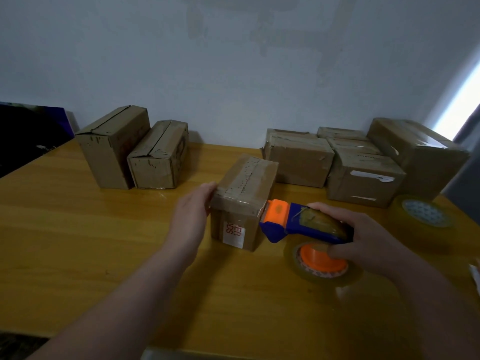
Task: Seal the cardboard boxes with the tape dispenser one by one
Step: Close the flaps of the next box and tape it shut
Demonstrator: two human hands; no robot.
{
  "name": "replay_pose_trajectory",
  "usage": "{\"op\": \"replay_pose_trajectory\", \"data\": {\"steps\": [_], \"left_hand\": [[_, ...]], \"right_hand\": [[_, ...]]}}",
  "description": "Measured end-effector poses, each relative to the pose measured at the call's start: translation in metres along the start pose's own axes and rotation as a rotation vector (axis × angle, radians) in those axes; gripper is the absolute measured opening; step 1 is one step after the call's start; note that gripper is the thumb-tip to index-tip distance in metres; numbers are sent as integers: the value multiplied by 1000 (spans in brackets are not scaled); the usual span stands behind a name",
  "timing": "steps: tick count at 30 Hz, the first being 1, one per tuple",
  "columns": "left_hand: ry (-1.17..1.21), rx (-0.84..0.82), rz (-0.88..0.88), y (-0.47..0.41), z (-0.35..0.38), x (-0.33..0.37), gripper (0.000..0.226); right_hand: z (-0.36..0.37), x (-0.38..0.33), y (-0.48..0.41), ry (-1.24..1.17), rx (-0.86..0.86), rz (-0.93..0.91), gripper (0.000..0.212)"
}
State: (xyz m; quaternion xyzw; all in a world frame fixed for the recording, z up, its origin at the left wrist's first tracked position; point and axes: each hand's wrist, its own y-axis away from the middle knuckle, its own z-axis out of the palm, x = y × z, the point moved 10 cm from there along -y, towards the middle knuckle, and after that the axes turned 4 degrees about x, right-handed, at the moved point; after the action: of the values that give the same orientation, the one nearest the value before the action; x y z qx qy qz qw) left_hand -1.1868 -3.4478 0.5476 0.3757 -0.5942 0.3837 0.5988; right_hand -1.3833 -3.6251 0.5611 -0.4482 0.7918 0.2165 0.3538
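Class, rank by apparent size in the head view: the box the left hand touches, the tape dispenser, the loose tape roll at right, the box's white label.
Box and tape dispenser: too alike to rank.
Then loose tape roll.
Smallest: white label.

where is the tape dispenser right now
Head view, right of centre: the right hand grips the tape dispenser, its orange head at the right edge of the middle box that the left hand touches.

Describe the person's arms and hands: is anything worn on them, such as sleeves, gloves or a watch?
Both arms are bare as far as the view shows: no sleeve on the left forearm or the right forearm. The left hand and right hand wear no gloves. No watch, bracelet or ring is visible.
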Motion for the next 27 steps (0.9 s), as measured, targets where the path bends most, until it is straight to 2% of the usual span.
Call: {"op": "replay_pose_trajectory", "data": {"steps": [6, 8, 10, 11, 13, 15, 18, 20, 23, 27], "left_hand": [[-58, -13, -7, 8, -2, -14, 32], [-101, -44, -79, 5, -6, -22, 48], [-252, -36, -87, -1, -15, -22, 61], [-357, -8, -22, -4, -19, -13, 64], [-588, 1, 233, 0, -13, 19, 68], [-896, -107, 481, 10, 15, 38, 79], [-1312, -253, 650, 22, 51, 32, 100], [-1383, -309, 677, 28, 63, 32, 104], [-1368, -408, 721, 38, 79, 33, 103], [-1335, -524, 779, 52, 95, 30, 91]], "right_hand": [[0, -1, 1, -20, 18, -3, 81], [1, -2, 1, -23, 20, -6, 80], [1, -2, 2, -23, 21, -5, 80], [1, -2, 2, -25, 22, -1, 80], [1, -2, 2, -31, 22, 3, 80], [1, -2, 3, -38, 25, 3, 80], [1, -2, 3, -39, 30, 7, 80], [1, -2, 4, -42, 34, 6, 80], [0, -1, 4, -38, 46, 1, 79], [2, -2, 5, -29, 54, 1, 80]]}}
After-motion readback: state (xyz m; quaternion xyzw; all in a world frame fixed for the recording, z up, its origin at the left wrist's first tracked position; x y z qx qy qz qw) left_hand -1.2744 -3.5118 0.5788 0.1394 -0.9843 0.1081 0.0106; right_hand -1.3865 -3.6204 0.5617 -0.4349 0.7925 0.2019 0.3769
